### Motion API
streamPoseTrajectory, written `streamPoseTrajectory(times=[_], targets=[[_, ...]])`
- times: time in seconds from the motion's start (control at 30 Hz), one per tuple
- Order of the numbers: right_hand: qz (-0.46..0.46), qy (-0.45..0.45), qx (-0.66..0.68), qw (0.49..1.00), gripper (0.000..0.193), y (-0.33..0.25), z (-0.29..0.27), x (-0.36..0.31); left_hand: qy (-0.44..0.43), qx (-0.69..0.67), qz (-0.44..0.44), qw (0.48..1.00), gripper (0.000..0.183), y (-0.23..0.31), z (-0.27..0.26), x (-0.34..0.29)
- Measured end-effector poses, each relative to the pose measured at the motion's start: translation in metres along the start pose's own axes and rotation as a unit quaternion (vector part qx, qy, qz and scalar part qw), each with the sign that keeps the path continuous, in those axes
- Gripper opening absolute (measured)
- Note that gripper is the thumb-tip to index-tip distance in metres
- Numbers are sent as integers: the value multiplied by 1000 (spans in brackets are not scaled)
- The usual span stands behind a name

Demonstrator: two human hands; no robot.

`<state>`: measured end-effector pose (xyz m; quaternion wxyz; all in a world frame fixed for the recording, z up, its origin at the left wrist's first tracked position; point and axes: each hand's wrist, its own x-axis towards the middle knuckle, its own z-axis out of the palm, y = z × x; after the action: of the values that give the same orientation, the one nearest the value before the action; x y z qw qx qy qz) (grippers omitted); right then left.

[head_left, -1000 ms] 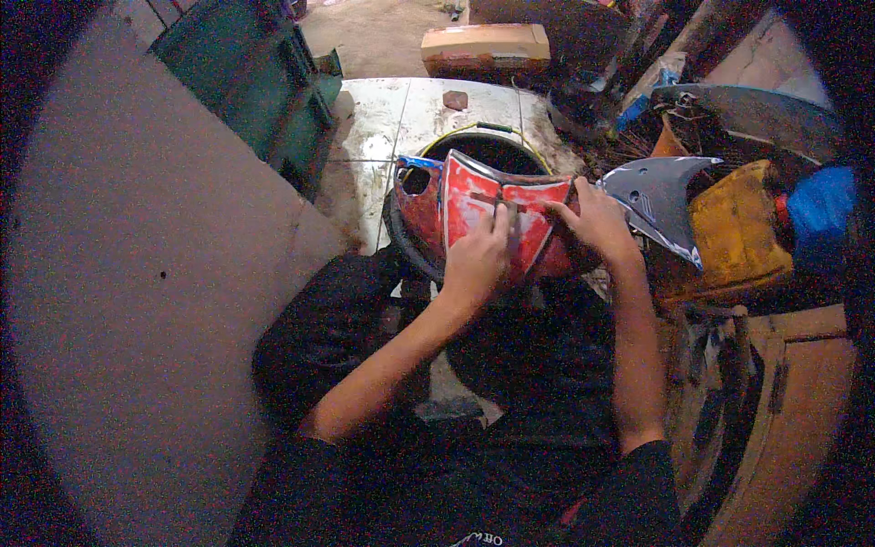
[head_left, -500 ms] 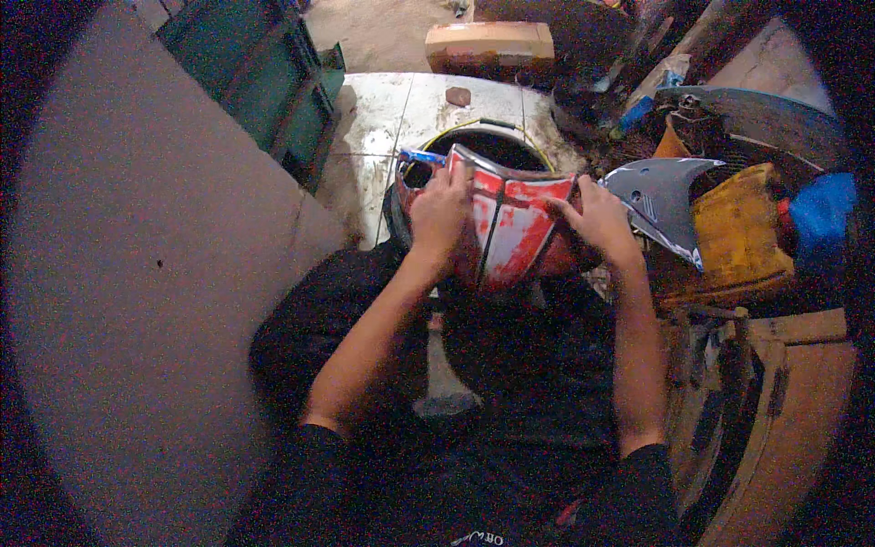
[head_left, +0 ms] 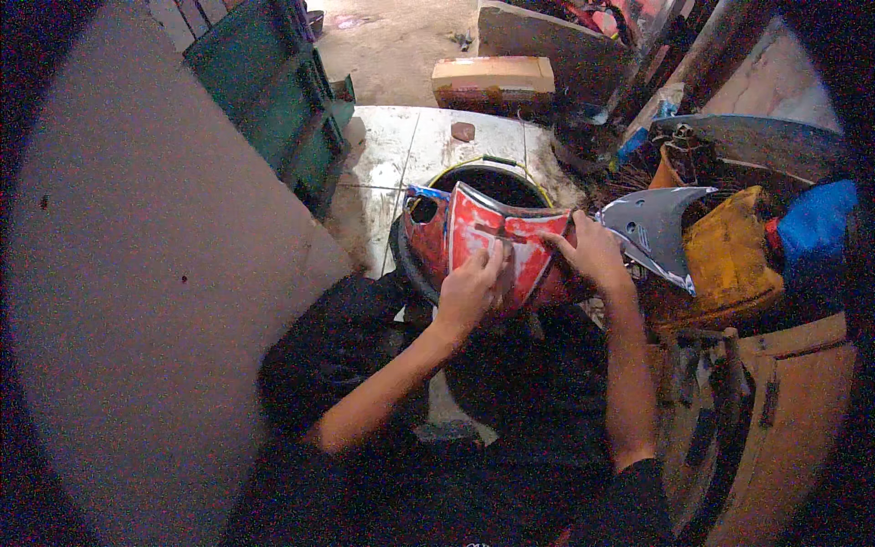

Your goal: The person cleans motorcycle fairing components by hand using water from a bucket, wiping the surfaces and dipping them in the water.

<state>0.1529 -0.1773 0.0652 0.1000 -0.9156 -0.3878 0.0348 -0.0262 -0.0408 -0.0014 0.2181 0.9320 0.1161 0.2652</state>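
Observation:
A red motorcycle fairing panel [head_left: 474,219], scuffed to pale patches, leans tilted over a black bucket [head_left: 469,173] in front of my knees. My right hand [head_left: 597,251] grips the panel's right edge, thumb on its front face and the fingers partly hidden behind. Lower on the panel, my left hand [head_left: 474,287] presses its bent, closed fingertips against the scuffed face. Whatever may lie under those fingertips is hidden. On the panel's left side is a round opening with a blue edge above it.
A brown block [head_left: 463,132] lies on the dirty white tiles [head_left: 383,137]. Beyond stands a cream box-like piece [head_left: 492,82]. To the right are a grey fairing piece [head_left: 647,223], a yellow jerrycan [head_left: 734,255], a blue object [head_left: 820,219] and a wooden cabinet [head_left: 802,392]. A wall [head_left: 164,319] rises at left.
My left hand has slid from the panel's upper left part down toward its lower middle. My right hand keeps its hold on the right edge. The view has tilted up slightly.

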Motion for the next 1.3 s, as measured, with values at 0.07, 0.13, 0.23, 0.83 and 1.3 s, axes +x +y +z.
streamPoseTrajectory(times=[0.07,0.13,0.23,0.83,1.3], targets=[[-15,26,1,1000,63,4,7,1,-33,91,-51,994,38,-9,-5,14],[-35,33,11,999,61,-9,6,6,38,112,-86,989,37,-55,-2,27],[-19,12,-15,1000,60,0,6,5,-2,64,-121,991,38,-30,-2,17],[-36,31,-1,999,61,0,5,7,43,113,-103,987,24,-16,-11,45],[-8,1,-25,1000,62,-2,4,7,-2,47,-80,996,38,-3,0,35]])
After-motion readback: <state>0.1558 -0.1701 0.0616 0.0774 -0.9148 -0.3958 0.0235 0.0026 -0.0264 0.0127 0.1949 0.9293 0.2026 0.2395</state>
